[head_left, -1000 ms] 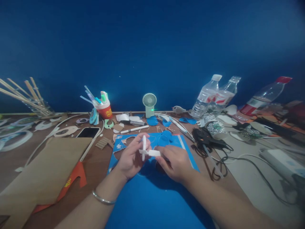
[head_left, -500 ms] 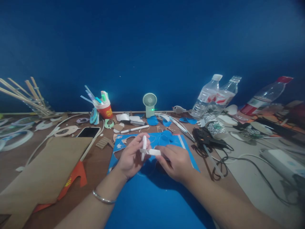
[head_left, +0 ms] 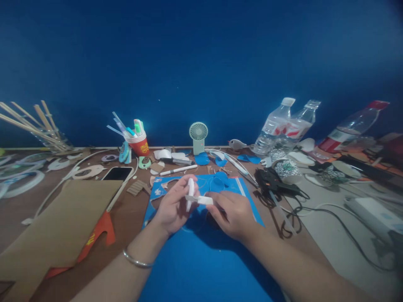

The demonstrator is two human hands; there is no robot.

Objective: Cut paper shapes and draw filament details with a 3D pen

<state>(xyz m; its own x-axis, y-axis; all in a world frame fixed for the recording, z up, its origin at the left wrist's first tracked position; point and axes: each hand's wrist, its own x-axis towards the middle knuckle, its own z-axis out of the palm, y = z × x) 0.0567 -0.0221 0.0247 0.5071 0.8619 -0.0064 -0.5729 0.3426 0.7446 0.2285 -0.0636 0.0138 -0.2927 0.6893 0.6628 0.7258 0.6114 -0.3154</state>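
In the middle of the head view, my left hand (head_left: 174, 204) pinches a thin white piece (head_left: 190, 188), which stands upright and shows nearly edge-on. My right hand (head_left: 231, 209) grips a short white piece (head_left: 205, 201) between thumb and fingers. A greyish thin end runs from that piece across the upright one, where the two meet; their exact kind is too small to make out. Both hands are over a blue sheet (head_left: 189, 268). Beyond my right hand lie blue round cut-outs (head_left: 218, 180).
Brown cardboard (head_left: 66, 214) lies at left beside a phone (head_left: 118, 173). A red cup of markers (head_left: 140, 147) and a small fan (head_left: 198, 136) stand at the back. Right are a black glue gun (head_left: 273, 184) with tangled cables, clear bottles (head_left: 272, 128) and a white power strip (head_left: 374, 216).
The short white piece in my right hand has tilted slightly, its greyish end shifting a little against the upright piece. Both hands stay in almost the same place.
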